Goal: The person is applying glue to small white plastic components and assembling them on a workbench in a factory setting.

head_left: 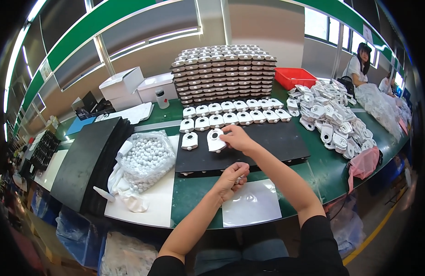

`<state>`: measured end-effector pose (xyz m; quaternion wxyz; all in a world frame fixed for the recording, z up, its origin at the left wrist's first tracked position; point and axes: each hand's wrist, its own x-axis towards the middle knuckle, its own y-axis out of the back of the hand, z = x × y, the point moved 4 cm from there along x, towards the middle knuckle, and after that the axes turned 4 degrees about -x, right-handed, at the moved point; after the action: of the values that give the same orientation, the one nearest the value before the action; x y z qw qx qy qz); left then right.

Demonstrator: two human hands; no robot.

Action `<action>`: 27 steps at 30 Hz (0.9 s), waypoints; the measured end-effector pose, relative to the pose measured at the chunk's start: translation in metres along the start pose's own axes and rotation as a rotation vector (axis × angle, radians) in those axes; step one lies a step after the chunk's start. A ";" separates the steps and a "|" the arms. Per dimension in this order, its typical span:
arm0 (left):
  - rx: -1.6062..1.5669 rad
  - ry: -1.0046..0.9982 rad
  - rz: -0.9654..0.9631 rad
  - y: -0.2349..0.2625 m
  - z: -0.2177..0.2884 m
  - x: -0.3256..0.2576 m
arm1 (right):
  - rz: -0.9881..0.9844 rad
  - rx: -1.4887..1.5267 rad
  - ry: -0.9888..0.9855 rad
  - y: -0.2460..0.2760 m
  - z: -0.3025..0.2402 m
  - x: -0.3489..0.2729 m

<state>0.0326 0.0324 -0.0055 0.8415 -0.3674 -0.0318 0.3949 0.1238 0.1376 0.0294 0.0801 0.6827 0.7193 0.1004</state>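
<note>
My right hand (240,139) pinches a white plastic housing (215,144) with a dark-rimmed round hole, at the near part of a black board (272,145). A small white ball shows at the housing's lower edge. Left of it, another housing (189,140) lies alone on the board. Two rows of similar housings (231,118) are laid out farther back. Closer to me, my left hand (231,181) is closed, its fingers curled in front of the board's near edge. Something small and pale shows at those fingers, too small to name.
Left of the board sits a clear bag of white balls (147,154), beside stacked black sheets (86,161). Behind rises a tall stack of loaded boards (224,76). Loose housings (329,115) are heaped at right, near a red bin (295,77). A person (359,66) sits beyond.
</note>
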 end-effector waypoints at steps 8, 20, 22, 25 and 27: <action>-0.079 0.053 -0.093 0.001 -0.006 0.003 | 0.078 -0.216 -0.056 -0.028 0.010 0.042; -0.029 0.085 -0.096 -0.003 -0.003 0.001 | 0.033 -0.940 0.859 -0.069 -0.035 0.031; -0.045 0.082 -0.116 -0.003 -0.005 0.002 | 0.045 -1.072 0.909 -0.080 -0.033 0.044; -0.066 0.061 -0.133 -0.003 -0.007 0.002 | -0.046 -1.146 0.734 -0.094 -0.028 0.066; -0.098 0.075 -0.041 -0.005 -0.006 -0.001 | -0.094 -1.131 0.615 -0.096 -0.024 0.078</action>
<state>0.0374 0.0263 -0.0070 0.8309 -0.4221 -0.0272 0.3616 0.0204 0.2096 0.0303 0.2222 0.4428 0.5747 0.6513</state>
